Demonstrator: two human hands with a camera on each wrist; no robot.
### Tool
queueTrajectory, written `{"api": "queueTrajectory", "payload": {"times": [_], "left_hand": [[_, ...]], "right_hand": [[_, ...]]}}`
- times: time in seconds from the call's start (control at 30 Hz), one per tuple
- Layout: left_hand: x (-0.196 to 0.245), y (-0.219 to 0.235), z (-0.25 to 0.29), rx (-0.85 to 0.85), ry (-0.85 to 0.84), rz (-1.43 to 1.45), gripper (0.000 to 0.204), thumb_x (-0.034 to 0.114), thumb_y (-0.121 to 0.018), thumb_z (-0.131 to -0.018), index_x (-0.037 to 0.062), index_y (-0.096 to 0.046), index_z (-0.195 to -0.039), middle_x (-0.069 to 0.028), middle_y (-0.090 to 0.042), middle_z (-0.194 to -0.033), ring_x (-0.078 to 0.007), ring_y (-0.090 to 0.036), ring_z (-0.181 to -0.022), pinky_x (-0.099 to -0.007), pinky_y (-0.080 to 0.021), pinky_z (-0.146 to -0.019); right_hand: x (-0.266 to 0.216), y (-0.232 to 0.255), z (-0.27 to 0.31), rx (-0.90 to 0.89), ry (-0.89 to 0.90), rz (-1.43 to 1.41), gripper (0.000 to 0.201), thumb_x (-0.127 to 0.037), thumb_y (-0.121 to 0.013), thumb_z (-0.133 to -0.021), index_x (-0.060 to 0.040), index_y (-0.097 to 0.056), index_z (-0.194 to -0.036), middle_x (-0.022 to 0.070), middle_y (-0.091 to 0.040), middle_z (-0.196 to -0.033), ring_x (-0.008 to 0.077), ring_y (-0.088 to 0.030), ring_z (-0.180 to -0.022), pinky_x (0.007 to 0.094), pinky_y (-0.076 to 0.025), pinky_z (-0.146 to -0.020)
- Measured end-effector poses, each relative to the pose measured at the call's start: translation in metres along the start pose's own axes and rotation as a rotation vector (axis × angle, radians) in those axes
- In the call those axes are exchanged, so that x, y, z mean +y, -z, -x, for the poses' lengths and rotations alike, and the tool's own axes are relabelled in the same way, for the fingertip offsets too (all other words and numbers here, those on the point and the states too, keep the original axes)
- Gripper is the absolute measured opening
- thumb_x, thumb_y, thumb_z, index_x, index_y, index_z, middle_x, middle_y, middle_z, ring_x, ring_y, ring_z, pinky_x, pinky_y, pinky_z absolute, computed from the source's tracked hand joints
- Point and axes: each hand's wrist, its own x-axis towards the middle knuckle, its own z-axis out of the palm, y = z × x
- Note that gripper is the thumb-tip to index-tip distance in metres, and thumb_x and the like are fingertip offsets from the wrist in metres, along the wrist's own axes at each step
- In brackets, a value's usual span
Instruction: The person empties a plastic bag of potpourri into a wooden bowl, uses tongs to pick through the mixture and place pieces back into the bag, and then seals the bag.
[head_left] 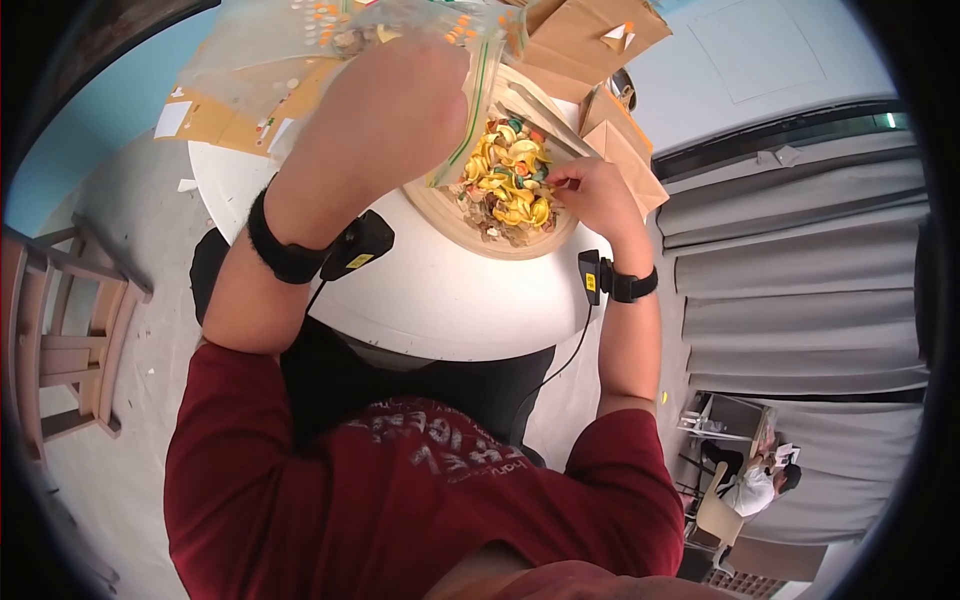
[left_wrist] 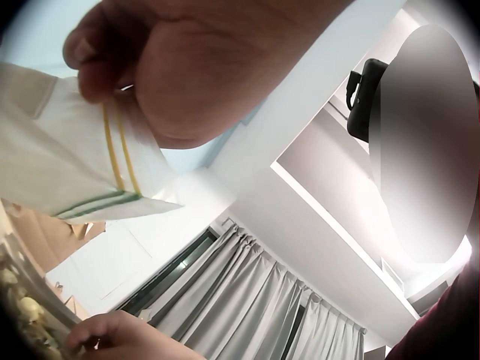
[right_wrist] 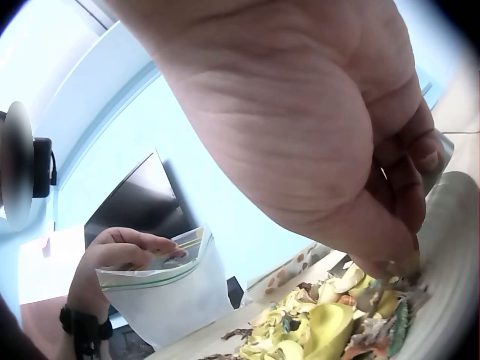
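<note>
My left hand (head_left: 410, 110) grips the rim of a translucent zip bag (right_wrist: 169, 296), its mouth open beside a round wooden tray (head_left: 445, 222). In the left wrist view the fingers of the left hand (left_wrist: 202, 75) curl over the bag's edge (left_wrist: 82, 165). Yellow petals and mixed dried pieces (head_left: 515, 170) lie heaped in the tray. At the heap's right side my right hand (head_left: 600, 195) pinches a small piece among them; the right wrist view shows this hand (right_wrist: 300, 142) with thumb and fingertips down at the pieces (right_wrist: 322, 330).
Metal tongs (head_left: 550, 118) lie across the tray's far right side. Brown paper bags (head_left: 595, 45) stand behind and to the right on the white table (head_left: 430, 310). A wooden chair (head_left: 75, 340) is at the left; a seated person (head_left: 750, 490) is far off at the lower right.
</note>
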Motion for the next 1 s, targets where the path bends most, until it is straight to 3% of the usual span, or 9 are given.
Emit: {"api": "queueTrajectory", "payload": {"times": [0.13,0.23,0.33,0.53,0.57,0.67,0.7,0.83,1.0], "left_hand": [[0.004,-0.002,0.001,-0.044,-0.018,0.019,0.023,0.003,-0.052,-0.089,-0.0062,-0.067,-0.104,-0.0243,-0.067,-0.095,-0.0448,-0.064,-0.093,-0.0524,-0.051,-0.084],[0.005,-0.005,0.003,-0.015,-0.045,0.019,0.023,0.003,-0.053,-0.088,-0.0073,-0.067,-0.104,-0.0244,-0.067,-0.095,-0.0449,-0.064,-0.095,-0.0521,-0.051,-0.086],[0.007,-0.004,0.002,-0.060,-0.063,-0.008,0.024,0.002,-0.053,-0.087,-0.0082,-0.066,-0.105,-0.0244,-0.068,-0.098,-0.0447,-0.064,-0.098,-0.0516,-0.052,-0.088],[0.012,-0.006,0.002,-0.111,-0.102,0.004,0.026,0.002,-0.054,-0.087,-0.0087,-0.066,-0.108,-0.0256,-0.069,-0.103,-0.0447,-0.064,-0.101,-0.0515,-0.052,-0.090],[0.011,-0.006,0.003,-0.094,-0.113,0.006,0.026,0.002,-0.054,-0.087,-0.0086,-0.066,-0.108,-0.0258,-0.069,-0.103,-0.0447,-0.065,-0.101,-0.0516,-0.052,-0.090],[0.008,-0.005,0.004,-0.061,-0.111,0.002,0.027,0.002,-0.054,-0.087,-0.0082,-0.067,-0.109,-0.0259,-0.069,-0.103,-0.0448,-0.065,-0.100,-0.0518,-0.052,-0.090],[0.007,-0.004,0.005,-0.054,-0.094,0.005,0.027,0.002,-0.054,-0.088,-0.0084,-0.067,-0.110,-0.0260,-0.069,-0.103,-0.0448,-0.065,-0.100,-0.0518,-0.052,-0.090],[0.005,0.001,0.001,-0.072,-0.036,0.014,0.028,0.003,-0.054,-0.088,-0.0089,-0.067,-0.110,-0.0262,-0.069,-0.103,-0.0446,-0.065,-0.100,-0.0517,-0.052,-0.089],[-0.001,-0.002,0.004,-0.028,-0.064,0.011,0.028,0.003,-0.053,-0.088,-0.0089,-0.067,-0.109,-0.0265,-0.069,-0.102,-0.0450,-0.065,-0.098,-0.0521,-0.052,-0.088]], "right_hand": [[0.003,-0.001,0.001,0.000,0.038,0.050,0.018,-0.001,-0.073,-0.080,-0.0022,-0.077,-0.098,0.0172,-0.074,-0.092,0.0304,-0.069,-0.078,0.0372,-0.055,-0.074],[-0.011,0.007,0.005,0.022,-0.035,0.032,0.017,-0.003,-0.075,-0.080,-0.0001,-0.075,-0.097,0.0170,-0.073,-0.090,0.0282,-0.069,-0.076,0.0366,-0.055,-0.073],[-0.018,0.012,0.009,0.201,0.069,-0.045,0.017,-0.003,-0.076,-0.084,0.0020,-0.075,-0.101,0.0129,-0.074,-0.090,0.0207,-0.068,-0.074,0.0328,-0.054,-0.071],[-0.091,0.014,0.007,0.207,0.248,-0.750,0.022,-0.001,-0.073,-0.092,0.0026,-0.074,-0.113,0.0047,-0.076,-0.097,0.0100,-0.066,-0.076,0.0246,-0.053,-0.070],[-0.090,0.014,0.002,0.272,0.308,-0.631,0.023,0.000,-0.072,-0.090,0.0011,-0.076,-0.113,0.0072,-0.077,-0.094,0.0124,-0.066,-0.074,0.0259,-0.053,-0.070],[-0.064,0.020,-0.009,0.292,0.195,-0.216,0.023,0.000,-0.071,-0.087,-0.0004,-0.077,-0.109,0.0106,-0.076,-0.090,0.0154,-0.067,-0.072,0.0282,-0.054,-0.069],[-0.049,0.019,-0.015,0.208,0.075,-0.060,0.022,-0.005,-0.074,-0.082,-0.0009,-0.078,-0.104,0.0139,-0.075,-0.085,0.0212,-0.070,-0.074,0.0323,-0.056,-0.070],[-0.025,-0.001,-0.018,0.127,-0.085,0.043,0.029,-0.015,-0.081,-0.074,-0.0012,-0.079,-0.099,0.0174,-0.075,-0.085,0.0302,-0.073,-0.079,0.0387,-0.058,-0.075],[-0.029,-0.013,-0.020,0.058,-0.136,0.085,0.026,-0.014,-0.082,-0.073,-0.0002,-0.078,-0.095,0.0190,-0.075,-0.085,0.0328,-0.073,-0.079,0.0400,-0.057,-0.075]]}}
